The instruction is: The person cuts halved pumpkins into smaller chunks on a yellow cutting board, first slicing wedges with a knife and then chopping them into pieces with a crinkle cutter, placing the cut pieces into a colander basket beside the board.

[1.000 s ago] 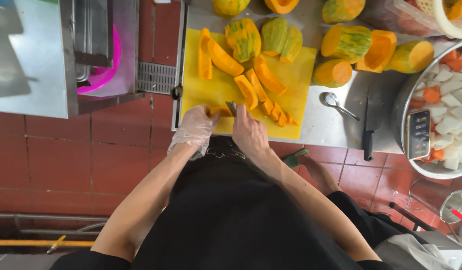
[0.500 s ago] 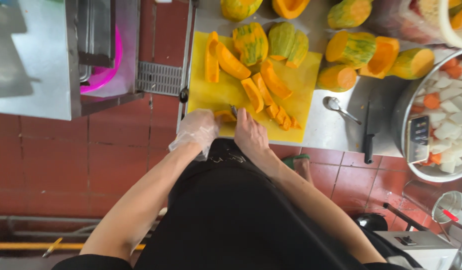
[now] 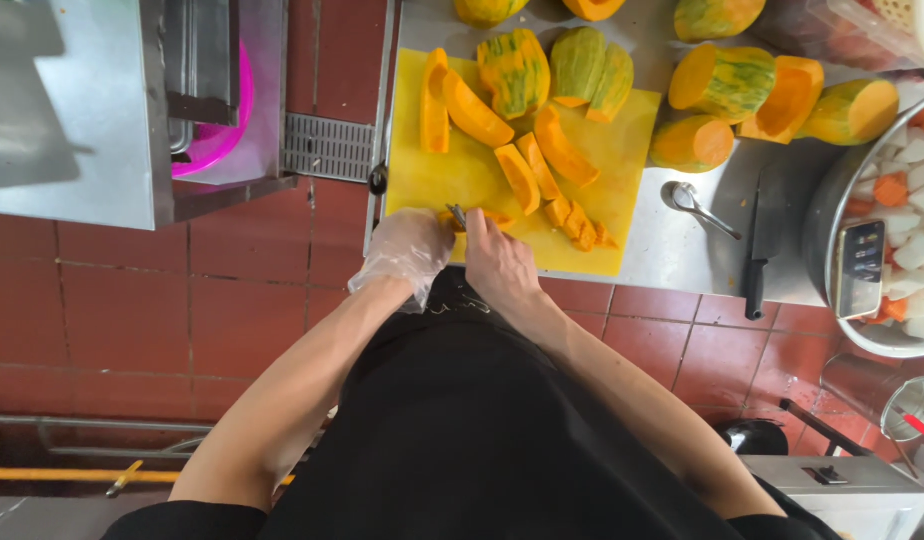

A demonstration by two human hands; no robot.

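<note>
Pinching a small pumpkin slice (image 3: 482,218) at the near edge of the yellow cutting board (image 3: 452,175), my gloved left hand (image 3: 407,250) has its fingers closed on the piece, while my bare right hand (image 3: 497,265) has its fingers wrapped round a small metal peeler (image 3: 456,214) touching that slice. Both hands sit right at the desk (image 3: 682,250) edge, my apron against it. Peeled wedges (image 3: 542,165) crowd the board's middle, and striped pumpkin halves (image 3: 572,65) fill its far edge. Bare board lies open just left of my gloved hand. To the right, a spoon (image 3: 694,205) and a black-handled knife (image 3: 762,245) lie on bare steel, near a big bowl (image 3: 832,220) of cut vegetables
</note>
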